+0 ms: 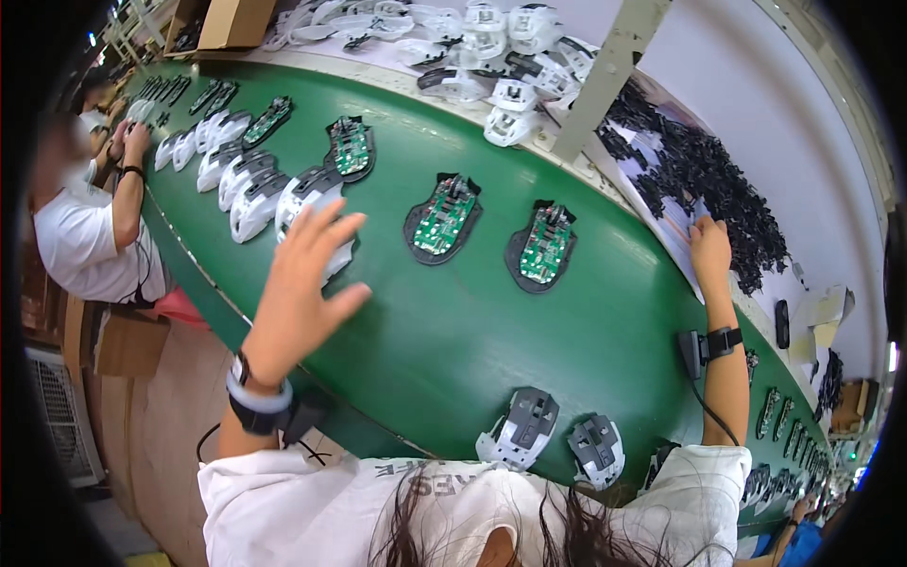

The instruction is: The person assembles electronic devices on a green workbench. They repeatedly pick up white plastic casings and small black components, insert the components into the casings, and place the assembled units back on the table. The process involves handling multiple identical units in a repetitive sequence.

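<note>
My left hand (304, 276) is raised over the green bench with its fingers spread and nothing in it. Just beyond its fingertips lies a white and grey mouse shell (310, 189), partly hidden by the hand. At the far right my right hand (710, 250) reaches to the edge of a heap of small black parts (723, 180). Its fingers are bent together there; whatever they hold is too small to make out. Between my hands lie two black mouse bases with green circuit boards, a left one (441, 225) and a right one (546, 250).
More white mouse shells (255, 210) stand in a row at the left. Another base (350, 151) lies beyond them. Two grey-topped shells (525, 427) rest near my body. A metal post (605, 90) rises at the bench's far edge beside piled white shells (510, 99). A co-worker (90, 227) sits left.
</note>
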Available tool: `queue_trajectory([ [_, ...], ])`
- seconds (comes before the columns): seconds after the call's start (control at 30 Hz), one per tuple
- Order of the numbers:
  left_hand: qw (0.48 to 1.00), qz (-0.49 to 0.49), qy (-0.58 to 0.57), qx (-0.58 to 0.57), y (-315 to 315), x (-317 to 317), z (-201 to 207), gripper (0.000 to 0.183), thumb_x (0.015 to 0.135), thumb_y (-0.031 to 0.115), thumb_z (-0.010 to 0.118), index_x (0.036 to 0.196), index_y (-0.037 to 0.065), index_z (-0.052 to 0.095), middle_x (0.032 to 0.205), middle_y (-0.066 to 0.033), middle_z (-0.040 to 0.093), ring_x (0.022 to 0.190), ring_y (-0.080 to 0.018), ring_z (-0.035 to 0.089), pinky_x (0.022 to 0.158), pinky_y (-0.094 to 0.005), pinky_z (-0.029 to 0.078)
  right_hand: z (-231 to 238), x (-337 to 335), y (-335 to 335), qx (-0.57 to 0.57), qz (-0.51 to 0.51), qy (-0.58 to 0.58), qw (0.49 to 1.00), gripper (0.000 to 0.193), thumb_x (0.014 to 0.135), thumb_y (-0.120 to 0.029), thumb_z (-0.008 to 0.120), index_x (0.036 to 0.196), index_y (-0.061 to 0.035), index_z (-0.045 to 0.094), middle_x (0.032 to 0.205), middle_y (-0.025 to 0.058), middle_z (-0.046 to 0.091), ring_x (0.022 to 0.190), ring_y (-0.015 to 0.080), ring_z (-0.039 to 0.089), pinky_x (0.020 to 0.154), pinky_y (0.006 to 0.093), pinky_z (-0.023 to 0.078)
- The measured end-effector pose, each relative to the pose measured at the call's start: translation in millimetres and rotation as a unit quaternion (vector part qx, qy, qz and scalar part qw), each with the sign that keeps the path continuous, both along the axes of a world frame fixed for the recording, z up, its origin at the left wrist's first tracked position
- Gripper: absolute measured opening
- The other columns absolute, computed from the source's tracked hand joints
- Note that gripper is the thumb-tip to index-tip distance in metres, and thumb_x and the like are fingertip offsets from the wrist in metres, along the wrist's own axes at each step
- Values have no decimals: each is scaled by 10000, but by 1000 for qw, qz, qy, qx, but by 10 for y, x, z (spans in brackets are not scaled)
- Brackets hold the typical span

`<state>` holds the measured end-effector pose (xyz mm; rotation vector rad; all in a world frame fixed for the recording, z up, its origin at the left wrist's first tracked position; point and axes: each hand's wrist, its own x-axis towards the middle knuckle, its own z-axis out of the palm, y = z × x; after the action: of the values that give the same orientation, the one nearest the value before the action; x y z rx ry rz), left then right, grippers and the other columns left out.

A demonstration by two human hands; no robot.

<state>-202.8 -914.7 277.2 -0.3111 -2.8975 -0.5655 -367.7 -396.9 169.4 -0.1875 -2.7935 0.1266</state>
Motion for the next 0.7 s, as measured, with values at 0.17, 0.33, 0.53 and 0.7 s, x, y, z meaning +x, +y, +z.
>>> queue_trajectory([
  [0.17,998,61,-4,-33,-352,23,-402,626,701,69,736,1287,94,517,1405,-112,427,1340,-365,328,1081,-454,313,88,82,-61,-3,40,33,999,145,794,-102,644,879,-36,547,892,169,581,815,376,604,703,469,473],
  [0.33,994,95,27,44,-354,187,-376,581,711,30,691,1269,67,530,1329,-140,499,1232,-345,466,1056,-412,350,464,514,-324,-81,50,10,995,140,777,-44,666,871,-16,566,832,128,629,758,294,613,666,385,476],
  [0.53,820,36,-122,558,-52,170,-87,480,866,186,580,1278,-39,482,1218,-165,564,1072,-247,585,916,-348,472,1178,1237,-1281,-314,277,3,908,168,749,-6,703,910,-35,664,897,60,669,834,194,633,746,299,492],
  [0.7,482,-131,-410,763,675,-265,-52,496,947,336,466,1335,30,432,1206,-136,586,998,-267,635,807,-360,547,1390,1254,-2161,-276,508,28,816,212,672,-65,776,864,-92,691,1234,94,588,1208,319,509,974,418,423],
])
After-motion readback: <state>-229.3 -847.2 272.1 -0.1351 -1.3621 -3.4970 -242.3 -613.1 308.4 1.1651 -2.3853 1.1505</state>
